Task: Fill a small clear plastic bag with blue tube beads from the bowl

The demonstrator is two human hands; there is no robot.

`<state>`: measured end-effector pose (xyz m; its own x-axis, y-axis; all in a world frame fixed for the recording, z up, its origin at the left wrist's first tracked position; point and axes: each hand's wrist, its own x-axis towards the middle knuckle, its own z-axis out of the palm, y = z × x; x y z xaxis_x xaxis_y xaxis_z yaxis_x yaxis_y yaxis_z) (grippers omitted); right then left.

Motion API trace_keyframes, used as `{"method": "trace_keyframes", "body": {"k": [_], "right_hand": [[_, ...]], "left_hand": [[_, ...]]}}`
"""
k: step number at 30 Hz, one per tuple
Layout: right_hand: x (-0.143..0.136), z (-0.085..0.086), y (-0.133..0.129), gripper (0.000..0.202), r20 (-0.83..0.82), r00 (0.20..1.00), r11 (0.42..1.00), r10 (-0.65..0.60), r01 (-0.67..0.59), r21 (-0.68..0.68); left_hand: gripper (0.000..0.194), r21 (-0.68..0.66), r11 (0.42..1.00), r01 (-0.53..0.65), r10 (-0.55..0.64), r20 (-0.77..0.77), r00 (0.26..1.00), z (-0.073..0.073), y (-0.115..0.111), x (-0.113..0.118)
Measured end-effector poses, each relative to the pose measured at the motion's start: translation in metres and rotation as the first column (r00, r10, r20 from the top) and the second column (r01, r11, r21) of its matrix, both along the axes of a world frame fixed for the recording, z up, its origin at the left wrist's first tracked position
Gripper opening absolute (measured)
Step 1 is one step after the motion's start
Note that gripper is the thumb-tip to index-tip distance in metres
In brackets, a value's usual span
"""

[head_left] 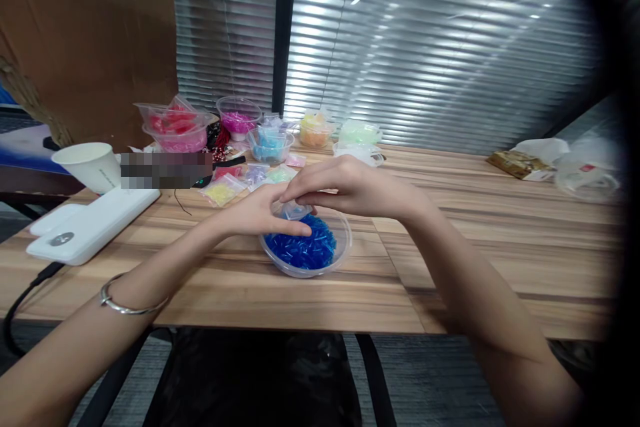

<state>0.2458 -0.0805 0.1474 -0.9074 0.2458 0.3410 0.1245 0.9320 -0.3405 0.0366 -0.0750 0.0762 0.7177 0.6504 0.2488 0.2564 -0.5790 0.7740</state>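
1. Your left hand (273,210) reaches in from the left, with its thumb stretched out over the blue bits (305,250). Its other fingers are partly hidden, so you cannot tell how tightly they pinch.
2. Your right hand (350,187) comes in from the other side, bent at the wrist, with its fingers curved toward your left hand. You cannot tell if its tips pinch anything.
3. A small clear bag (295,211) is between your hands, above the blue bits. You cannot tell which hand holds it up.
4. Right under your hands is the clear bowl (344,247) with the blue bits in it. It sits on the wood tabletop (320,307), near the edge close to you.
5. Just past your left hand lie little bags, one with yellow bits (220,193).
6. Farther past your hands are more tubs: the red tub (175,127), the purple tub (239,120), the light blue tub (271,145) and the yellow tub (315,130). Something pale green (359,133) is beside them.
7. Left of your left hand is a white gadget (93,227), with a paper cup (90,167) by its far end.
8. Well to the right of your right hand are a gold pack (520,163) and a plastic bag (587,173).
9. A silver bangle (133,309) is on your left arm.
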Motion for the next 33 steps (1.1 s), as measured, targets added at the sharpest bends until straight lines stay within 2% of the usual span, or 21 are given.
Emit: {"method": "trace_keyframes", "body": {"k": [7,13,21,33], "right_hand": [[-0.003,-0.005,0.000,0.022,-0.070,0.997,1.000,0.016,-0.017,-0.010],[-0.003,-0.008,0.000,0.018,-0.119,0.993,1.000,-0.019,0.019,0.007],[-0.005,-0.011,0.003,0.010,-0.114,0.993,0.999,-0.002,0.007,0.039],[-0.006,-0.013,0.003,0.018,-0.076,0.997,0.991,0.002,0.009,0.136]], "left_hand": [[0.054,0.047,0.999,-0.023,0.023,-0.001,1.000,-0.001,0.001,-0.001],[0.050,0.026,1.000,-0.008,0.008,0.004,1.000,0.000,0.000,-0.001],[0.052,-0.001,1.000,0.001,-0.002,-0.007,1.000,-0.001,0.000,0.000],[0.046,0.035,0.999,-0.014,0.014,-0.011,1.000,0.000,-0.002,0.001]]}}
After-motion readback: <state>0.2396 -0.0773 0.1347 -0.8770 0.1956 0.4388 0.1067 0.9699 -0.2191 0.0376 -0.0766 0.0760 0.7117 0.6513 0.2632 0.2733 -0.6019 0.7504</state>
